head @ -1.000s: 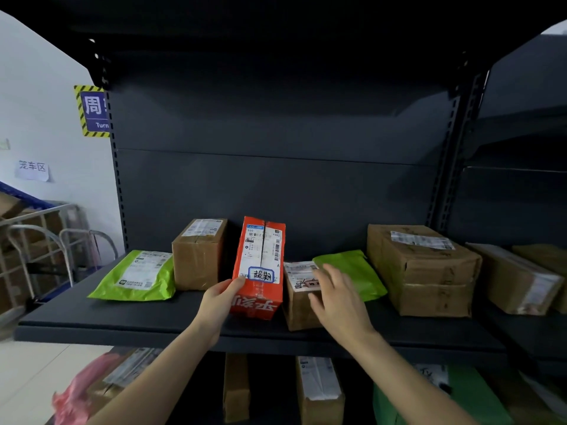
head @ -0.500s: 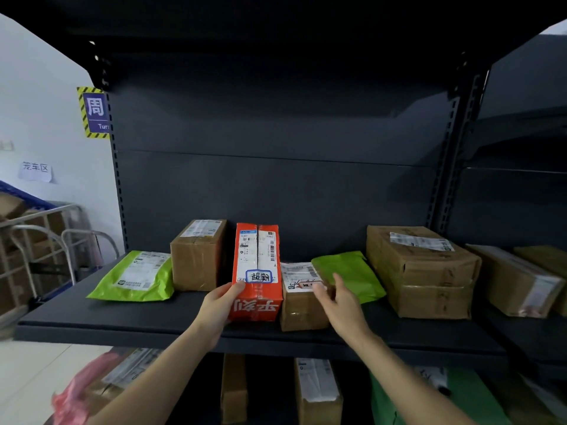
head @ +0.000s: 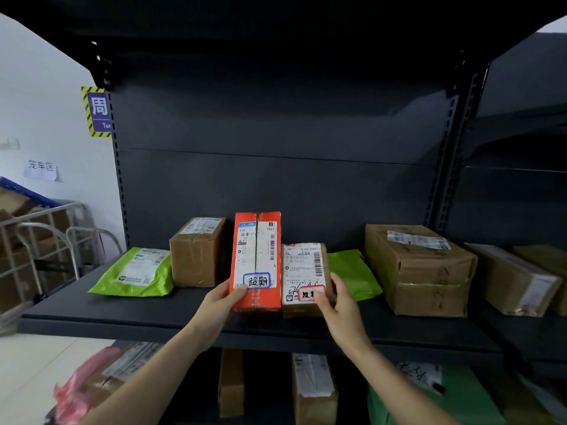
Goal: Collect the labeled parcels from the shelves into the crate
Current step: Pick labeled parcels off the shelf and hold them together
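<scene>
Head view: left grip (head: pixel 219 305) holds orange parcel (head: pixel 256 250) at lower edge; right grip (head: pixel 340 305) holds adjoining brown parcel (head: pixel 303 265).

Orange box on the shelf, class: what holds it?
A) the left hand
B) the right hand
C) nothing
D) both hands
A: the left hand grips the orange box at its lower left edge, while the right hand holds the small brown box beside it.
</scene>
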Motion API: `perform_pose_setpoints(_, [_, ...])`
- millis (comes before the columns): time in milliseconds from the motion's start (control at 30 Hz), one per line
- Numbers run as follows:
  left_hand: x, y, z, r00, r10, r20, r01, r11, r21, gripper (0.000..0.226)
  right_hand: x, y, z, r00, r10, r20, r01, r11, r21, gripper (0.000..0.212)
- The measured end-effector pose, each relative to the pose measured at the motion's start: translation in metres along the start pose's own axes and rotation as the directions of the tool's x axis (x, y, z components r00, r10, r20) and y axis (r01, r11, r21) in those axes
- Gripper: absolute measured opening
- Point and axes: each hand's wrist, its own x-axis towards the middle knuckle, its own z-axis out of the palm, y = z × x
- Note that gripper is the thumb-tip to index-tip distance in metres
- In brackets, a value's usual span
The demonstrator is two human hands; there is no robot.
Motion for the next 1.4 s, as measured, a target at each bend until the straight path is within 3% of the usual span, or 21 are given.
perform_pose_setpoints(167, [-0.005, 0.004, 0.004, 0.997, 0.079, 0.022, -0.081, 0.984, 0.160, 0.042, -0.004, 0.006, -0.007, 1.000, 0.007, 0.004, -0.007, 1.000, -0.008, 0.058])
perform_pose_setpoints(400, [-0.016, 0.007, 0.017, 0.988, 0.149, 0.033, -0.153, 0.969, 0.194, 0.051, -0.011, 0.009, -0.019, 1.000, 0.002, 0.019, -0.001, 0.999, -0.038, 0.066])
perform_pose_setpoints(800, [-0.056, 0.005, 0.036, 0.981, 0.181, -0.064, -0.164, 0.964, 0.208, 0.052, -0.033, 0.008, -0.041, 0.996, -0.062, 0.064, 0.065, 0.997, -0.039, 0.066])
perform_pose_setpoints(1200, [-0.104, 0.007, 0.027, 0.951, 0.268, -0.153, -0.220, 0.937, 0.270, 0.055, -0.057, -0.004, -0.023, 0.986, -0.157, 0.059, 0.145, 0.974, 0.173, 0.056])
perform_pose_setpoints(1400, [-0.123, 0.013, 0.004, 0.936, 0.279, -0.213, -0.210, 0.931, 0.298, 0.061, -0.061, -0.017, 0.000, 0.983, -0.178, 0.046, 0.167, 0.969, 0.182, 0.059])
